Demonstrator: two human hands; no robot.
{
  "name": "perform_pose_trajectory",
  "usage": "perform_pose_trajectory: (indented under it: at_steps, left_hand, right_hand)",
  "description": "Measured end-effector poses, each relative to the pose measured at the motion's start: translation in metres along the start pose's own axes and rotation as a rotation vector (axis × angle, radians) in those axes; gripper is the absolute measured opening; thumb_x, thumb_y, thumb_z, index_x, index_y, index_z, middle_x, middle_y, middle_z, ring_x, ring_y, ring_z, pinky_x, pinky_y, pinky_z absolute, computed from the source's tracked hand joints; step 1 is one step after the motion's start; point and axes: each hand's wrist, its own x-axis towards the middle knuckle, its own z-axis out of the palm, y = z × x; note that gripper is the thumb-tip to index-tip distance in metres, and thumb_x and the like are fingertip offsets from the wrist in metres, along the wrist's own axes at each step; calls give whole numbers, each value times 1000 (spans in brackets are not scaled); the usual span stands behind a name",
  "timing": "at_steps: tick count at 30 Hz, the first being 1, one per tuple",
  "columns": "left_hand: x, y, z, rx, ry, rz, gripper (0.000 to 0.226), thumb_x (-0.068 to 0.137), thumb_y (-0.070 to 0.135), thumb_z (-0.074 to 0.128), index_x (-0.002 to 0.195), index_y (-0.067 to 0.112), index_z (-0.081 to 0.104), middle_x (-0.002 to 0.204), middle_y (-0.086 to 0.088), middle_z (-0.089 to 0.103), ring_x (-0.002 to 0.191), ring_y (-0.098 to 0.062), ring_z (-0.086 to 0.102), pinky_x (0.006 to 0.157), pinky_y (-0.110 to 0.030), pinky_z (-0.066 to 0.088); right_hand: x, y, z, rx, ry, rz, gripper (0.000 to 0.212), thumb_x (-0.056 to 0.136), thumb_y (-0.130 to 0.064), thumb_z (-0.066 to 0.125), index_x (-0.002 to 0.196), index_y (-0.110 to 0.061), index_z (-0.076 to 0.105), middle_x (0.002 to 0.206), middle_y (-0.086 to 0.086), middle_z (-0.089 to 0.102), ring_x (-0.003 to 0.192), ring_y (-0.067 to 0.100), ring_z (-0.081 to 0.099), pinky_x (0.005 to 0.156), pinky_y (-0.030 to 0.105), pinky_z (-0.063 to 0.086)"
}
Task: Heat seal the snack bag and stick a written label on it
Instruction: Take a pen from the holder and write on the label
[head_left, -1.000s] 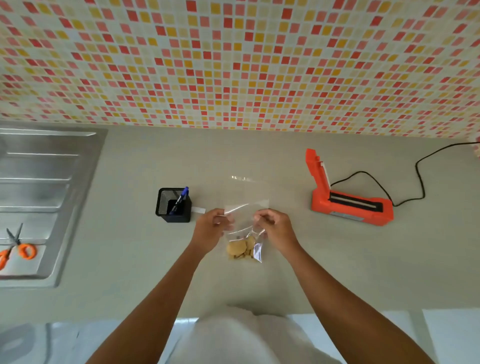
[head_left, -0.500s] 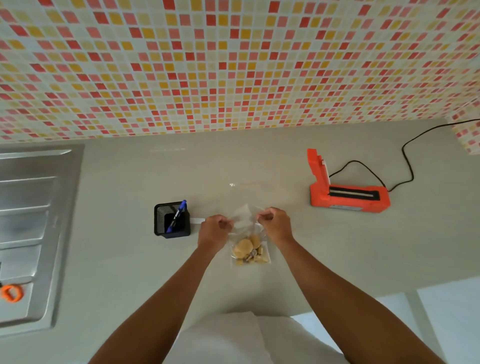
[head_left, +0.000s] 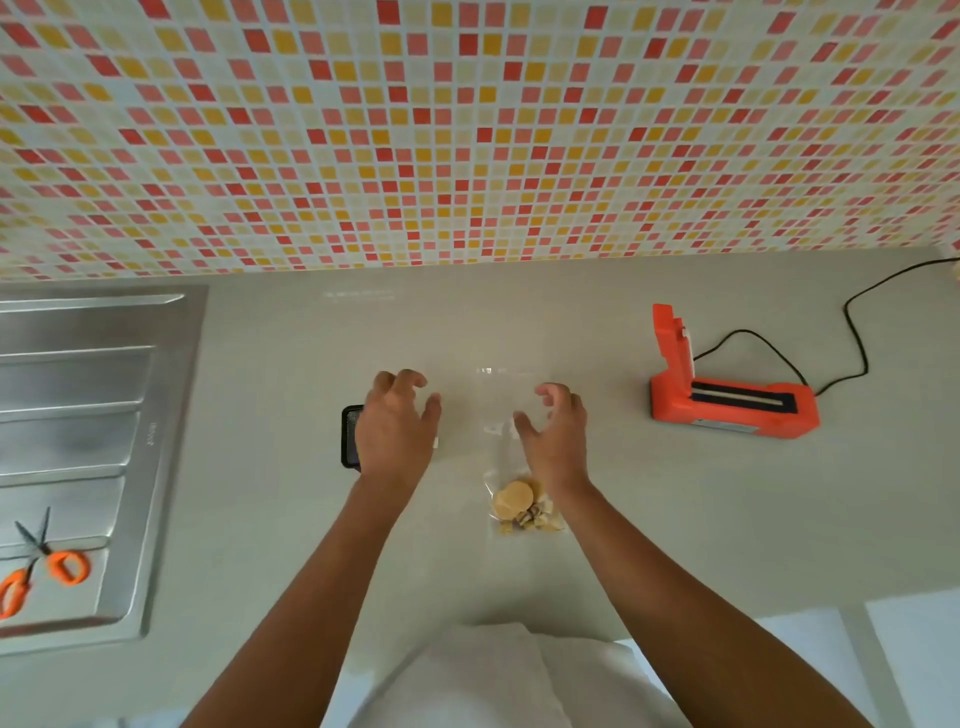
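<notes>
**Both hands spread open above the snack bag**

A clear plastic snack bag (head_left: 511, 467) lies flat on the pale grey desk (head_left: 675, 519), its lower end filled with round tan biscuits (head_left: 515, 499) and smaller broken pieces; its upper part is empty film, hard to trace against the surface. A black mesh pen holder (head_left: 349, 436) stands left of the bag, mostly hidden behind the left hand; its contents cannot be seen.

The left hand (head_left: 396, 428) hovers with its grip wide open, fingers curled and spread, holding nothing, just left of the bag's top. The right hand (head_left: 558, 431) is likewise open and empty, poised over the bag's upper right part, its wrist crossing beside the biscuits.

An orange heat sealer (head_left: 727, 402) sits well to the right with its lid raised and a black cord (head_left: 852, 332) running off. A steel sink drainboard (head_left: 78, 441) at left carries orange-handled scissors (head_left: 41, 566). Behind runs a wall of red, orange and yellow mosaic tiles (head_left: 467, 130).
</notes>
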Motion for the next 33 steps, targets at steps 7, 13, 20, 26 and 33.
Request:
perform_pose_trajectory:
  at_steps: [7,13,20,26,33]
  left_hand:
    - [22,-34,-12,27,-148,-68,17,89,32,67,93,16,72,97,-5,63,82,-23,65,68,-29,46]
    - [19,-23,-36,-44,64,119,16,90,23,67,84,9,72,83,-5,66,65,-23,61,61,-27,48]
    - [-6,15,-78,-397,314,93,11,92,19,64,87,10,69,82,1,65,62,-11,55,62,-7,40]
    - [-30,12,-59,-410,67,40,24,95,31,60,80,12,59,60,1,58,53,-17,54,51,-24,44]
    - [-43,-2,-42,-314,-516,-63,9,91,10,62,86,3,64,62,-1,52,49,-20,54,47,-29,40]
  right_hand:
    - [-23,-44,21,222,-350,83,12,89,-21,70,98,-20,63,77,-5,63,63,7,57,63,21,47]
    - [-37,-65,20,346,-574,110,25,95,-31,63,88,-7,68,67,1,62,52,14,46,54,28,39]
    - [-47,-102,13,789,-883,417,55,88,-52,64,122,-10,66,69,-1,56,55,11,37,55,27,26]
    - [-35,-109,6,1266,-686,468,25,95,-39,59,103,-19,69,64,-6,48,49,6,36,48,21,25]
    - [-29,-86,10,972,-444,553,22,100,-27,57,81,-16,60,53,-6,36,44,8,30,45,22,25]
